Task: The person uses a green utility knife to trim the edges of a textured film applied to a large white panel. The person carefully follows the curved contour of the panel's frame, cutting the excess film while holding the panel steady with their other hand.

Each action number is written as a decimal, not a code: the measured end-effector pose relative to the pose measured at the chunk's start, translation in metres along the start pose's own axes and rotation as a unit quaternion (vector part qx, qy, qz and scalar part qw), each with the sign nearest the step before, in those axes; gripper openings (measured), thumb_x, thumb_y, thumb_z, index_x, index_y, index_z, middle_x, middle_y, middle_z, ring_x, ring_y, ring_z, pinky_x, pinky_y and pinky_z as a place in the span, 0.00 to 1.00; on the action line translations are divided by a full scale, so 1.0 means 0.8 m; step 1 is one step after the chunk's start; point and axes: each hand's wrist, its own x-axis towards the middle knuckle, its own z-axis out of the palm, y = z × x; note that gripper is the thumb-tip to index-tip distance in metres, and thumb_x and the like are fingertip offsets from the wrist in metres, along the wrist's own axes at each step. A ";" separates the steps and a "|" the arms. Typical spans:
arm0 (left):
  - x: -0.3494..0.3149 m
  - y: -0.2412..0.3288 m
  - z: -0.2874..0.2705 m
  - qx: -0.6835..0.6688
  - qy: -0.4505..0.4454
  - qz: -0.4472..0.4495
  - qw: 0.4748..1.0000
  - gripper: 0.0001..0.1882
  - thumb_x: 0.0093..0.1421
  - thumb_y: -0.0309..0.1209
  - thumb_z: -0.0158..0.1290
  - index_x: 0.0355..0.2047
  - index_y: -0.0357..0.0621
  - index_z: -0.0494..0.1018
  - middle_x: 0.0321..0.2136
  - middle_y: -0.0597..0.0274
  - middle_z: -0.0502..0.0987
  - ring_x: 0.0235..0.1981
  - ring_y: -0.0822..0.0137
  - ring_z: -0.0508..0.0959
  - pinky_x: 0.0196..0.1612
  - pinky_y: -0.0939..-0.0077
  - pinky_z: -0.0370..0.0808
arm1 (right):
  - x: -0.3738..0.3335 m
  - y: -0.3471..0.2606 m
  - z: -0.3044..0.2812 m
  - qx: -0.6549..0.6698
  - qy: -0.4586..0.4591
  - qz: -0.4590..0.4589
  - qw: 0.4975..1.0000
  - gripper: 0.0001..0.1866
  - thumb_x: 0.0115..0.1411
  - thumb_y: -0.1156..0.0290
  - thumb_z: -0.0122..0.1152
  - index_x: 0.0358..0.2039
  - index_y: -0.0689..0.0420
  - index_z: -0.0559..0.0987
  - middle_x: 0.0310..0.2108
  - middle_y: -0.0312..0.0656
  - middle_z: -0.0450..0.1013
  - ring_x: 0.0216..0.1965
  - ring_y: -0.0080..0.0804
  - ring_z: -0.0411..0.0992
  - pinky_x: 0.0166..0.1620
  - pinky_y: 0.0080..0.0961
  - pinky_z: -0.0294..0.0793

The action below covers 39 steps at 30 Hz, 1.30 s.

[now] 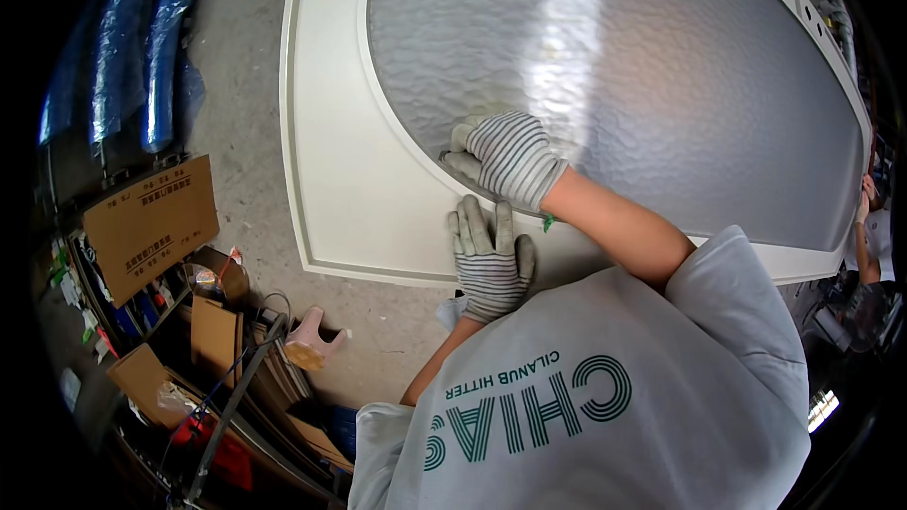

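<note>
A large cream-white door panel (326,161) lies in front of me, with rippled frosted glass (453,38) set inside a curved rim. My right hand (510,156), in a striped knitted glove, rests at the rim where it meets the glass. Its fingers are closed in a pinch, and a small dark tip shows at them, too little to name. Below it, my left hand (487,255), gloved alike, lies with fingers stretched out on the panel's frame. A small green piece (548,223) shows at the rim beneath my right wrist.
Blue plastic-wrapped rolls (165,47) stand at the far left. Nearer are a cardboard box (156,227), a metal rack (236,406) with flat cardboard, and a small pink stool (314,338) on the concrete floor. At the right edge, another person's hand (864,203) is near the panel.
</note>
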 end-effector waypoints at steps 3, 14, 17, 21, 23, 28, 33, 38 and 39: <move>0.002 -0.003 -0.005 0.009 0.002 -0.001 1.000 0.35 0.59 0.37 0.52 0.65 0.37 0.55 0.62 0.21 0.53 0.61 0.28 0.59 0.61 0.29 0.55 | 0.005 -0.004 0.005 -0.017 0.016 0.024 0.999 0.15 0.61 0.56 0.57 0.29 0.54 0.77 0.28 0.42 0.75 0.35 0.41 0.75 0.39 0.38 0.72; 0.002 -0.009 -0.009 0.014 -0.007 -0.006 1.000 0.35 0.59 0.37 0.52 0.64 0.37 0.56 0.61 0.21 0.54 0.61 0.27 0.59 0.61 0.29 0.55 | 0.010 -0.010 0.006 -0.006 0.005 0.036 0.999 0.14 0.61 0.56 0.57 0.28 0.54 0.77 0.27 0.42 0.75 0.33 0.42 0.75 0.39 0.39 0.72; 0.001 -0.007 -0.009 0.018 -0.004 -0.005 1.000 0.35 0.60 0.37 0.52 0.64 0.37 0.55 0.61 0.21 0.53 0.61 0.27 0.59 0.61 0.29 0.55 | 0.008 -0.007 0.013 -0.008 0.021 0.013 1.000 0.14 0.60 0.57 0.58 0.29 0.54 0.77 0.27 0.42 0.75 0.33 0.42 0.75 0.38 0.39 0.73; 0.004 -0.006 -0.009 0.014 -0.004 -0.002 1.000 0.36 0.60 0.37 0.52 0.65 0.37 0.55 0.61 0.21 0.53 0.61 0.26 0.59 0.61 0.29 0.54 | 0.008 -0.003 0.016 -0.004 0.023 0.014 1.000 0.14 0.60 0.56 0.58 0.28 0.55 0.77 0.27 0.42 0.75 0.33 0.42 0.75 0.37 0.39 0.73; 0.002 -0.006 -0.009 0.024 0.006 0.000 1.000 0.36 0.60 0.37 0.52 0.65 0.37 0.54 0.61 0.21 0.53 0.61 0.26 0.59 0.61 0.29 0.54 | 0.007 -0.003 0.016 -0.016 0.032 0.004 0.999 0.15 0.60 0.56 0.57 0.28 0.55 0.77 0.27 0.42 0.75 0.32 0.42 0.75 0.36 0.39 0.73; 0.003 -0.005 -0.009 0.010 -0.005 -0.008 1.000 0.36 0.60 0.37 0.52 0.65 0.37 0.55 0.61 0.21 0.53 0.61 0.27 0.59 0.61 0.29 0.54 | 0.011 -0.013 0.003 -0.015 0.005 0.041 0.999 0.17 0.61 0.54 0.56 0.28 0.56 0.77 0.26 0.44 0.76 0.31 0.43 0.76 0.35 0.39 0.73; 0.002 -0.007 -0.005 0.012 0.012 0.006 1.000 0.35 0.59 0.37 0.52 0.64 0.38 0.55 0.61 0.21 0.53 0.60 0.27 0.59 0.61 0.29 0.55 | 0.009 -0.012 0.002 -0.003 -0.014 0.045 0.999 0.18 0.62 0.53 0.55 0.29 0.56 0.77 0.25 0.45 0.76 0.30 0.44 0.76 0.34 0.40 0.73; 0.002 -0.007 -0.005 0.018 0.014 0.010 1.000 0.35 0.59 0.36 0.53 0.64 0.37 0.55 0.60 0.20 0.54 0.60 0.26 0.60 0.60 0.29 0.56 | 0.014 -0.019 -0.004 -0.070 -0.011 0.020 0.997 0.17 0.61 0.54 0.55 0.31 0.57 0.77 0.25 0.46 0.76 0.30 0.45 0.76 0.35 0.42 0.74; 0.003 -0.007 -0.006 0.018 0.011 0.008 1.000 0.35 0.59 0.36 0.53 0.64 0.37 0.55 0.60 0.20 0.54 0.60 0.26 0.60 0.60 0.29 0.56 | 0.014 -0.020 -0.005 -0.076 -0.025 0.013 0.997 0.17 0.61 0.55 0.55 0.32 0.57 0.77 0.25 0.47 0.76 0.30 0.45 0.76 0.35 0.42 0.74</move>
